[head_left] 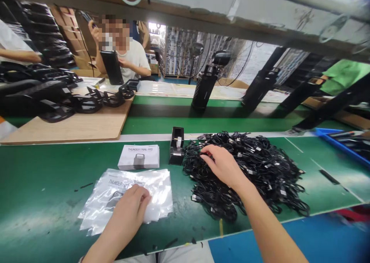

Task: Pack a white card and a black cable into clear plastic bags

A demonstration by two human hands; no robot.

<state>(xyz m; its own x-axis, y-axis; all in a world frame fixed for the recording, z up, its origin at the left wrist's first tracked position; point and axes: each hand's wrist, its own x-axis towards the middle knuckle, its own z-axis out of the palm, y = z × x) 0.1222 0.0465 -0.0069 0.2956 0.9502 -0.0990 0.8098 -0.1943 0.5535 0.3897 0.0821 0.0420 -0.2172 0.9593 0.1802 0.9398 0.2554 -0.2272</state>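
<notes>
My left hand [131, 204] is on a stack of clear plastic bags [160, 195], its thumb and fingers pinched together at the top bag. A printed leaflet shows through the plastic on the left side of the stack. My right hand [224, 166] reaches into a heap of black cables [260, 178] with light metal plugs. Its thumb and forefinger close around a dark cable at the heap's left side; the fingertips are partly hidden. Behind the bags lies a pile of white printed booklets [138, 157] marked "THUNDER TRAIL PRO". Beside it stands a black tape dispenser [176, 145].
A wooden board [86, 128] with black strapped parts lies at the left. Black tall devices [205, 86] stand on the green belt behind. At the right is a blue tray [343, 143]. A co-worker [130, 59] sits opposite, holding a black device. A beam [202, 12] crosses overhead.
</notes>
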